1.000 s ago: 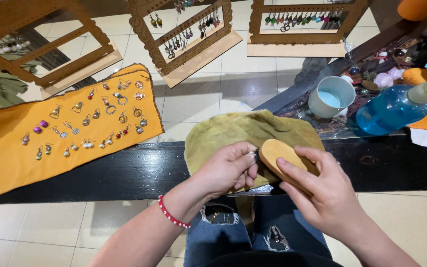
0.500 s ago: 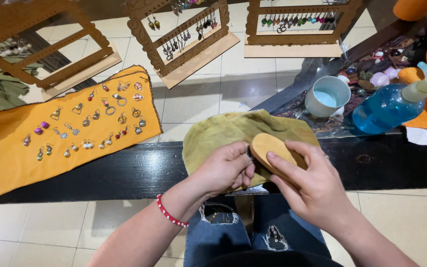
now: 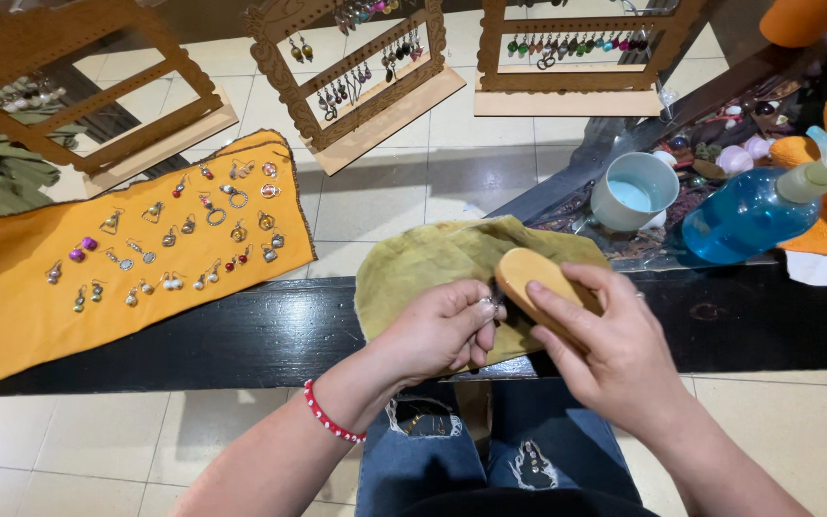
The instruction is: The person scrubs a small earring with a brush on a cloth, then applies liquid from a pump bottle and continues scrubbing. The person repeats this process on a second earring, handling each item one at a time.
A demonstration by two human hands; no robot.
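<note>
A person seated at a low black surface [image 3: 193, 335] works a small piece of jewellery, pinched between the closed fingertips of the left hand [image 3: 433, 330], against a wooden-backed brush [image 3: 535, 280] that the right hand [image 3: 605, 345] grips from behind; the piece itself is too small to make out. Both hands hover over an olive-green cloth [image 3: 423, 263] spread at the near middle of the surface. To the left, an orange cloth [image 3: 11, 316] carries rows of earrings [image 3: 160, 239] laid out in pairs, while three wooden display stands [image 3: 356, 67] on the tiled floor beyond hold only a few hanging pieces, suggesting most of the work lies ahead. A pale blue cup [image 3: 634, 191] and a blue pump bottle [image 3: 753, 211] lie to the right.
</note>
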